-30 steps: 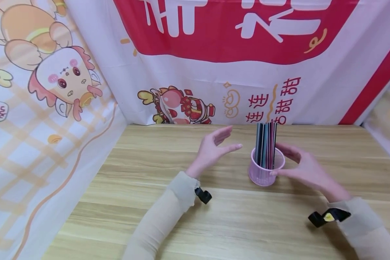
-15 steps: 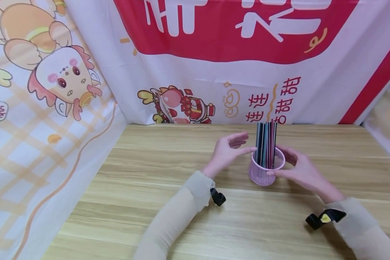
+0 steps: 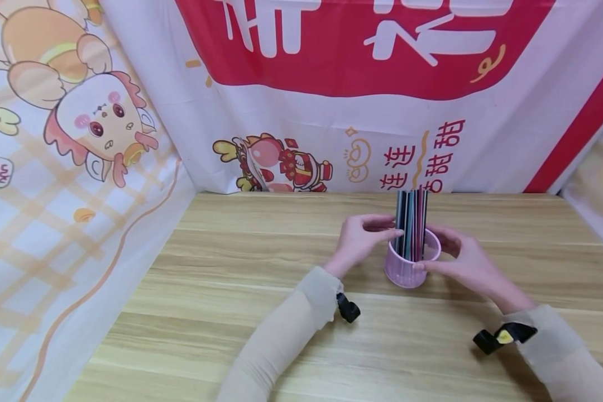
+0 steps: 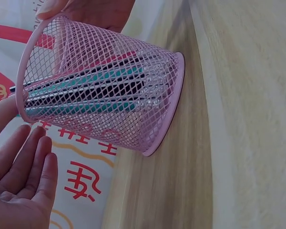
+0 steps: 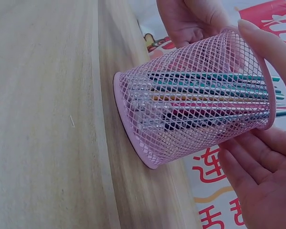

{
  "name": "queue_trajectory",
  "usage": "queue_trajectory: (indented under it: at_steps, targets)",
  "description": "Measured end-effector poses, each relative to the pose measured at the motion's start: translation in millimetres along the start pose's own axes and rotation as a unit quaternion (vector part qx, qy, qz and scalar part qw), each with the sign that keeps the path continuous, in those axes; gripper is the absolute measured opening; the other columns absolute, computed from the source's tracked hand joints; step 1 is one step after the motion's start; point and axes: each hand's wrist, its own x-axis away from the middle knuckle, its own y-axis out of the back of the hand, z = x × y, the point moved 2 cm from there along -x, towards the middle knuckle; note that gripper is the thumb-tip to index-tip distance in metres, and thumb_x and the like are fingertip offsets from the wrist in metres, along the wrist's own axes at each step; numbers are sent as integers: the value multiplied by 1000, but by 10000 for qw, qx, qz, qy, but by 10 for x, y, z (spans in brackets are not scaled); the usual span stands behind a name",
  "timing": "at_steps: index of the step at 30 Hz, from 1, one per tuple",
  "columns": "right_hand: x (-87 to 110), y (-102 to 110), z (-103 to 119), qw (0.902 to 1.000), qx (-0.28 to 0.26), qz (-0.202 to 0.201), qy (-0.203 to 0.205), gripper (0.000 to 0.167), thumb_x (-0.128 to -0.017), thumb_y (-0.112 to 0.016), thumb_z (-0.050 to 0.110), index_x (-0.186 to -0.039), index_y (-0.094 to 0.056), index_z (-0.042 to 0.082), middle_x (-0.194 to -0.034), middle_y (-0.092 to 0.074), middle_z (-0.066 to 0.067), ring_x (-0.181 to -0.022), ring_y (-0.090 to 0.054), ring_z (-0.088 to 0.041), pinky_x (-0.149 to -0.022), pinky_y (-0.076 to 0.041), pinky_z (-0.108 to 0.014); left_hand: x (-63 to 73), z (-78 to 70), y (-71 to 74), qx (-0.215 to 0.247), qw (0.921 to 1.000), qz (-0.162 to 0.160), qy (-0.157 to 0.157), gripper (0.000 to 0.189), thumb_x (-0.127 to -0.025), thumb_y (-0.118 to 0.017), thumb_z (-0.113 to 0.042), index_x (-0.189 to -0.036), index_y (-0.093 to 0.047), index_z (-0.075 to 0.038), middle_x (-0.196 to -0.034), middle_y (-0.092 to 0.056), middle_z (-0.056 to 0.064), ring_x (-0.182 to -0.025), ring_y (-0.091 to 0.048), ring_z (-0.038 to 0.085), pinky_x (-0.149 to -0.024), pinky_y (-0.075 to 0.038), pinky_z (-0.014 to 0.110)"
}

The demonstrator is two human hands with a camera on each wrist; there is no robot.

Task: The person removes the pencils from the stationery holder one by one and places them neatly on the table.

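Observation:
A pink mesh pen holder (image 3: 404, 276) stands upright on the wooden table, its rim up. Inside it is a bundle of slim pens (image 3: 408, 220) in dark, teal and pink-red colours, their clear ends at the bottom (image 5: 143, 102). My right hand (image 3: 474, 263) holds the holder from the right, thumb on the near rim and fingers round the far side. On the left, my left hand (image 3: 358, 241) has its thumb at the rim beside the pens. Its fingers (image 4: 40, 167) stay extended and apart from the mesh in the left wrist view.
The wood-grain table (image 3: 221, 290) spreads out around the holder. A printed cloth (image 3: 291, 123) with red lettering hangs at the back. Another patterned cloth (image 3: 80, 223) borders the left side. Black straps (image 3: 349, 308) sit on both wrists.
My left hand has moved right, from well apart to the holder's rim. The right thumb has shifted slightly left along the near rim. Holder and pens stay in place.

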Motion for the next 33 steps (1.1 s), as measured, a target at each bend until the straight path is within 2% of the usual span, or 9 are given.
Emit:
queue_trajectory:
  at_steps: [2,13,17,25,33]
  targets:
    - [4,-1,6,10000,-16,22,7,88,-83,-88,33,-152,-43,1,-146,-52,-22,-129,-53,-37,-93,-41,-5,-3,6,-14,-12,10000,-21,-29,34,-79,-90,-26,-110,-78,-20,-99,-75,-14,-90,-70,4,-83,-57,22]
    - [29,0,3,9999,-17,-3,130,85,-84,-87,31,-151,-44,0,-145,-53,-22,-127,-54,-37,-93,-42,-5,3,-13,-75,-26,9999,-164,-9,22,-83,-87,-23,-102,-79,-18,-93,-74,-13,-87,-69,4,-79,-58,21]
    - [28,2,14,9999,-38,-22,153,85,-84,-88,30,-150,-45,0,-144,-54,-22,-126,-55,-37,-93,-42,-5,-13,-43,-84,-11,9995,-295,-126,20,-84,-86,-24,-102,-79,-19,-93,-74,-14,-87,-69,4,-79,-58,22]
    - [18,-3,14,9998,11,-29,195,84,-83,-88,30,-149,-46,-2,-143,-54,-23,-125,-56,-37,-92,-42,-5,-67,-164,-59,322,9954,-604,-671,21,-86,-85,-23,-105,-79,-14,-95,-75,-12,-87,-70,5,-80,-59,22]
    - [13,-4,10,9999,-13,-22,161,85,-83,-88,30,-149,-45,-3,-143,-54,-24,-125,-56,-39,-92,-43,-5,-55,-428,75,837,9809,-1104,-1368,22,-86,-84,-17,-105,-78,-7,-96,-76,-4,-87,-72,10,-81,-61,27]
